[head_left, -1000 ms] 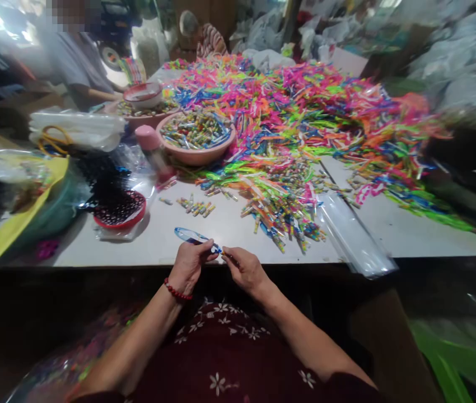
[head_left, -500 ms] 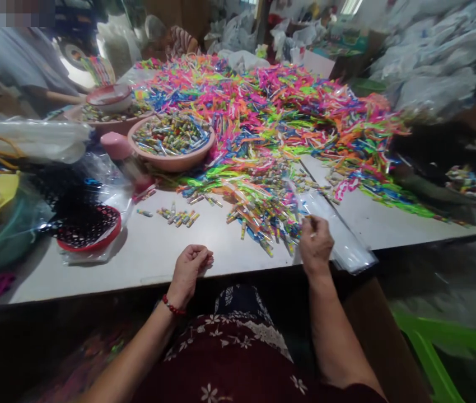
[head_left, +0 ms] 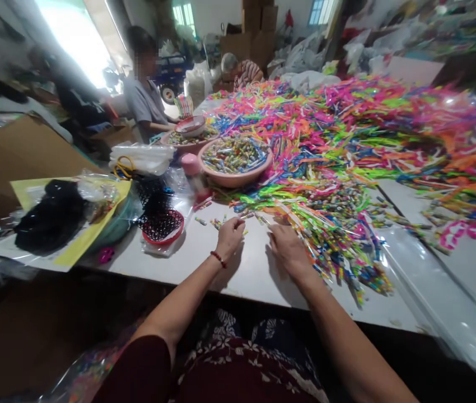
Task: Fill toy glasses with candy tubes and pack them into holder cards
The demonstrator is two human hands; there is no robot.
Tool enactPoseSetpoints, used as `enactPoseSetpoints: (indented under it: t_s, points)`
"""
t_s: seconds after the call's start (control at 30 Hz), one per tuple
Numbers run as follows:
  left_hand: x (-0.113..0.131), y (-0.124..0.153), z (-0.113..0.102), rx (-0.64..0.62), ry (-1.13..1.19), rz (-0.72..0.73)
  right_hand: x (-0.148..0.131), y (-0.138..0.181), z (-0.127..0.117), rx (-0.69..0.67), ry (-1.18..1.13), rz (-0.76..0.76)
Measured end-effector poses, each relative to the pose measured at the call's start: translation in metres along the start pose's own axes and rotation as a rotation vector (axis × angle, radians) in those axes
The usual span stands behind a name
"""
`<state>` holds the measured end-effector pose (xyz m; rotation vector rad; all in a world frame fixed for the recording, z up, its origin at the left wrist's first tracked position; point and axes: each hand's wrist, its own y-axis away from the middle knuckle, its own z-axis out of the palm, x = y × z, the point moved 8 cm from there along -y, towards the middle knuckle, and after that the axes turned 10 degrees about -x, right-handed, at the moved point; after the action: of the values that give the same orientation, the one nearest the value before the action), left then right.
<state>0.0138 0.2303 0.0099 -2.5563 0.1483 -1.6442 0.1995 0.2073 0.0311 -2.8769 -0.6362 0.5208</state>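
My left hand (head_left: 230, 235), with a red bead bracelet at the wrist, rests on the white table (head_left: 238, 268), its fingers bunched over a few small wrapped pieces (head_left: 217, 224). Whether it grips one is hidden. My right hand (head_left: 286, 246) lies just to its right, fingertips at the near edge of a big heap of bright plastic sticks (head_left: 330, 145). The fingers touch the sticks there; a grip is not visible. The two hands are a short gap apart.
A pink basin (head_left: 238, 180) of small pieces stands behind my hands, with a pink bottle (head_left: 191, 168) and a red basket of black netting (head_left: 163, 226) to the left. Clear bags (head_left: 431, 280) lie at the right. A seated person (head_left: 145, 101) works at the far end.
A second ago both hands held a blue piece at the table edge. My right hand then reached right to the clear bags. Now both hands are forward at the heap's edge.
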Motion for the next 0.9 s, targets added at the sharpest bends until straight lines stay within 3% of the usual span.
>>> enactPoseSetpoints:
  t_s: [0.1, 0.2, 0.33, 0.47, 0.6, 0.7, 0.8, 0.9]
  points:
    - [0.003, -0.05, -0.003, 0.024, -0.095, 0.042, -0.005, -0.048, 0.031, -0.175, 0.117, 0.133]
    - [0.009, -0.088, 0.003, -0.033, -0.177, 0.1, -0.001, -0.068, 0.046, -0.227, 0.154, 0.194]
    - [0.009, -0.115, 0.01, -0.145, -0.253, 0.14, -0.01, -0.059, 0.055, -0.261, 0.147, 0.136]
    - [0.007, -0.12, -0.002, -0.117, -0.245, 0.152, -0.015, -0.03, 0.057, -0.288, 0.04, 0.113]
    - [0.013, -0.095, -0.029, 0.062, -0.16, 0.175, -0.006, -0.002, 0.039, -0.094, -0.34, 0.115]
    - [0.007, -0.056, -0.048, 0.238, 0.226, 0.092, -0.001, 0.018, 0.032, -0.018, -0.687, 0.173]
    - [-0.005, -0.011, -0.037, 0.204, 0.692, -0.091, -0.01, 0.036, 0.029, -0.043, -0.966, 0.237]
    - [-0.005, 0.03, -0.023, 0.155, 0.883, -0.202, -0.026, 0.051, 0.026, -0.072, -1.152, 0.235]
